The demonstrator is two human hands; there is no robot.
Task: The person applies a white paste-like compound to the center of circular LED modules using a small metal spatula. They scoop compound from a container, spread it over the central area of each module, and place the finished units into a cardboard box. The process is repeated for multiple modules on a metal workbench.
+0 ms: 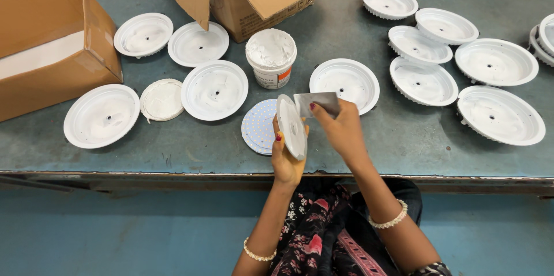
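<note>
A white round housing is gripped on edge by the left hand. A flat grey spreader, pinched in the right hand, is best drawn evenly across its inner face. A paste tub stands just beyond both hands.

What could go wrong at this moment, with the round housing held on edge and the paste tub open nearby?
1. The left hand grips the white housing only by its rim, so it may slip.
2. The right hand holds a grey scraper; paste might drip onto the LED disc.
3. The open paste tub could be knocked.
</note>
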